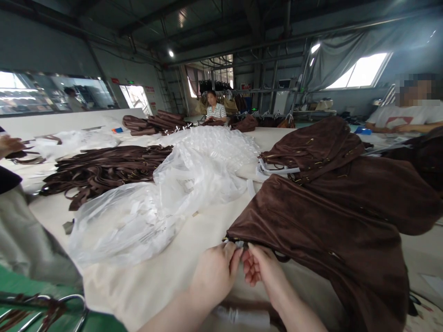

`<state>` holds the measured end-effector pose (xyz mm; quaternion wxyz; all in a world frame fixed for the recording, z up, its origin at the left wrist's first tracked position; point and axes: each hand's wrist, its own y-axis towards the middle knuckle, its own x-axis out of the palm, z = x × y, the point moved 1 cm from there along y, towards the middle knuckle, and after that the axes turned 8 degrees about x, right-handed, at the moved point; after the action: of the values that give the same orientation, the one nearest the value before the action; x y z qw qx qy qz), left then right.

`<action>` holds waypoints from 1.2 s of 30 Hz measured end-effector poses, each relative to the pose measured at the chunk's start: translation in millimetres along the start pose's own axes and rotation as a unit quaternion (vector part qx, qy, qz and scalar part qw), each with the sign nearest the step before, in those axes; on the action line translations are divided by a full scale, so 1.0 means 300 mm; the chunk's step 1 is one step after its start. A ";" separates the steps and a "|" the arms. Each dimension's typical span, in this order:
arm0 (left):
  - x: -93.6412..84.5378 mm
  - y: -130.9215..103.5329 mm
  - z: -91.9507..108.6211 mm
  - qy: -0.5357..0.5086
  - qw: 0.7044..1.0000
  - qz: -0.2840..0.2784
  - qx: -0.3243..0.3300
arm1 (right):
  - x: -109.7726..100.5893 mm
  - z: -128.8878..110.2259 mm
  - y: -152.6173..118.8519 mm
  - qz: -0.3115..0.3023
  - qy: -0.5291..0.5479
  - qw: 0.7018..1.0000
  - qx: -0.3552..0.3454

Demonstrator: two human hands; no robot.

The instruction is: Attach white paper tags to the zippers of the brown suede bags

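A large dark brown bag [311, 230] lies on the cloth-covered table at the right, its narrow end pointing toward my hands. My left hand [216, 267] is closed at that narrow end, with thumb and finger pinched by a small pale piece and the brass-coloured zipper end. Close beside it, my right hand [258, 263] pinches at the same spot with its other fingers curled. What exactly sits between the fingertips is too small to tell. Below my wrists lies a clear plastic-wrapped piece [242, 317], partly covered by my arms.
Clear plastic bags [138, 221] spread over the middle of the table [138, 281]. Brown straps [110, 170] are heaped at the left, more brown bags [321, 143] at the right. A person [216, 109] sits across, another [408, 115] at the right; someone's hand [9, 145] shows at the left edge.
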<state>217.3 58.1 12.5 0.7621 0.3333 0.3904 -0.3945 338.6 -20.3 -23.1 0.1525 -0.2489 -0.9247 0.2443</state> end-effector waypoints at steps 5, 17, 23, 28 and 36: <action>0.003 -0.017 0.031 0.076 0.995 -0.065 0.025 | 0.001 -0.022 -0.026 0.021 -0.035 0.999 -0.006; 0.040 -0.019 0.051 0.040 0.992 -0.121 -0.023 | 0.006 -0.013 -0.051 0.080 -0.227 0.967 -0.085; 0.029 0.018 -0.017 -0.170 0.979 -0.058 -0.096 | 0.010 0.027 -0.025 0.091 -0.216 0.966 -0.113; 0.038 0.021 -0.038 -0.516 0.821 -0.082 -0.229 | 0.024 0.044 -0.028 0.073 -0.194 0.969 -0.134; -0.018 0.033 -0.061 -0.776 0.486 -0.283 -0.287 | 0.021 0.038 -0.026 0.056 -0.136 0.979 -0.144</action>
<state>217.7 79.5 10.4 0.6573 -0.4731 -0.1938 -0.5537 325.6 -27.0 -27.6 -0.0261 -0.2842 -0.9469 0.1478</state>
